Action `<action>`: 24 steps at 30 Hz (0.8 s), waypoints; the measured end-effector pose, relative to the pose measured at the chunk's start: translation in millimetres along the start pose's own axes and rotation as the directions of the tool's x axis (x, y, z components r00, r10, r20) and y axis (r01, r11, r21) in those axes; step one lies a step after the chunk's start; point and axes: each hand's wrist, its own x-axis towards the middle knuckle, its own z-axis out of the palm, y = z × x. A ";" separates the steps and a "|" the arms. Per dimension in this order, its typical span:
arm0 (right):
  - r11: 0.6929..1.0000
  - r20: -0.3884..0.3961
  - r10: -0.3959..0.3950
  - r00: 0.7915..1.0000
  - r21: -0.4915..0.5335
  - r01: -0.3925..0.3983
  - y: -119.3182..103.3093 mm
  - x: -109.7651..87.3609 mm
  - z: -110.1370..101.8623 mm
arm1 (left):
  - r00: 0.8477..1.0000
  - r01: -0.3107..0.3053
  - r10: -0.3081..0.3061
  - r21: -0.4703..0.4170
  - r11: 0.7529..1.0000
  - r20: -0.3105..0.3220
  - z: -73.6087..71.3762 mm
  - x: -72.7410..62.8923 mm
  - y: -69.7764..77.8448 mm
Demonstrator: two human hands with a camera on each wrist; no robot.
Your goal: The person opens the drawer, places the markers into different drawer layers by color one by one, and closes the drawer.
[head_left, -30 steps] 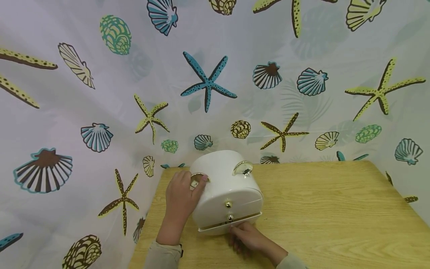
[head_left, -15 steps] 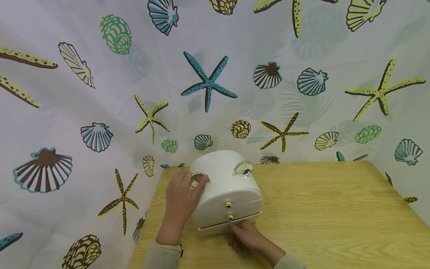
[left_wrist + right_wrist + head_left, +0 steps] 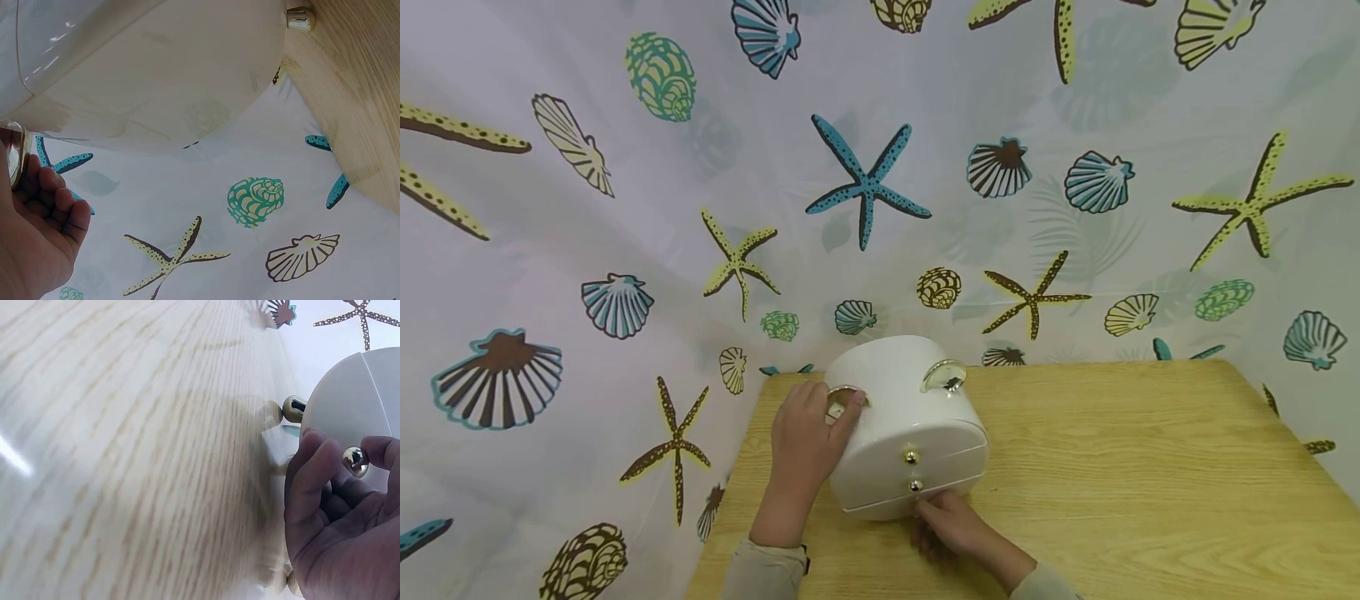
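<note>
A white rounded drawer box (image 3: pixel 880 375) with gold fittings stands on the table, its front tilted towards me in the head view. My left hand (image 3: pixel 805 433) grips the left gold handle (image 3: pixel 842 390), thumb lying over it; curled fingers (image 3: pixel 53 194) show at its side in the left wrist view. Low at the front, my right hand (image 3: pixel 951 525) is at the bottom drawer (image 3: pixel 880 507). Thumb and fingers sit on either side of its gold knob (image 3: pixel 355 461) in the right wrist view. That drawer is flush with the front.
Two further gold knobs, an upper one (image 3: pixel 911 457) and a lower one (image 3: pixel 915 485), mark the front above. A second gold handle (image 3: pixel 944 375) is on the right. The wooden table (image 3: pixel 1135 467) meets a shell-patterned curtain (image 3: pixel 880 275) behind and at the sides.
The bottom drawer has moved in from slightly open; its dark gap narrowed and closed to a thin line. My right hand has stayed at its front, and my left hand keeps its hold.
</note>
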 end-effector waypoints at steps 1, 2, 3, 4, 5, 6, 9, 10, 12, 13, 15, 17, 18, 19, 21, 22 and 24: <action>1.000 -0.002 -0.002 1.000 0.001 0.002 0.3 0.5 0.2 | 1.000 -0.001 0.001 0.000 1.000 0.000 0.0 0.0 0.0; 1.000 -0.005 -0.004 1.000 0.000 0.004 0.8 1.0 0.4 | 1.000 -0.002 0.002 0.001 1.000 0.000 0.0 0.2 0.0; 1.000 -0.004 -0.003 1.000 0.001 0.003 0.3 0.9 0.4 | 1.000 -0.002 0.002 0.002 1.000 -0.001 0.0 0.3 -0.1; 1.000 -0.002 -0.001 1.000 0.001 0.001 -0.2 0.8 0.3 | 1.000 -0.002 0.002 0.003 1.000 -0.001 0.0 0.5 -0.2; 1.000 -0.001 0.000 1.000 0.001 0.000 -0.6 0.8 0.3 | 1.000 -0.002 0.002 0.004 1.000 -0.002 0.0 0.7 -0.2; 1.000 0.001 0.003 1.000 0.002 -0.003 -1.5 0.7 0.5 | 1.000 -0.002 0.002 0.005 1.000 -0.002 -0.1 0.9 -0.3; 1.000 0.007 0.011 1.000 0.006 -0.011 -3.4 -0.1 0.7 | 1.000 -0.002 0.002 0.007 1.000 -0.002 -0.4 1.2 -1.0; 1.000 0.008 0.007 1.000 0.007 -0.007 -2.9 0.0 0.9 | 1.000 -0.002 0.002 0.007 1.000 -0.001 -0.5 1.2 -1.3; 1.000 0.014 -0.011 1.000 0.011 0.011 -1.7 -0.4 0.9 | 1.000 -0.004 0.004 0.007 1.000 0.001 -1.0 0.8 -1.9; 1.000 0.018 -0.026 0.999 0.009 0.026 -0.9 -1.1 0.4 | 1.000 -0.007 0.007 0.005 1.000 0.000 -1.1 0.5 -2.4; 0.999 0.028 -0.046 0.999 -0.017 0.046 0.2 -3.5 -2.0 | 1.000 -0.008 0.008 -0.001 1.000 -0.004 -1.5 -0.5 -2.9; 0.994 0.042 -0.080 0.996 -0.071 0.083 -0.4 -6.1 -6.7 | 1.000 -0.007 0.007 -0.007 1.000 -0.009 -2.0 -1.2 -3.4; 0.991 0.047 -0.081 0.996 -0.101 0.086 -1.3 -8.4 -10.3 | 1.000 -0.005 0.005 -0.012 1.000 -0.011 -2.3 -1.5 -3.6; 0.986 0.049 -0.086 0.995 -0.141 0.092 -2.2 -10.9 -14.4 | 1.000 0.000 0.000 -0.016 1.000 -0.011 -2.6 -1.9 -3.7; 0.965 0.045 -0.093 0.995 -0.241 0.101 -5.1 -16.7 -25.1 | 1.000 0.017 -0.017 -0.021 1.000 -0.006 -3.6 -2.5 -2.9; 0.950 0.038 -0.102 0.994 -0.294 0.109 -7.0 -20.1 -31.4 | 1.000 0.024 -0.024 -0.022 0.999 -0.003 -4.1 -2.5 -2.4; 0.915 0.010 -0.101 0.995 -0.393 0.096 -11.6 -28.7 -44.4 | 0.999 0.040 -0.040 -0.016 0.999 0.007 -5.8 -3.1 -1.1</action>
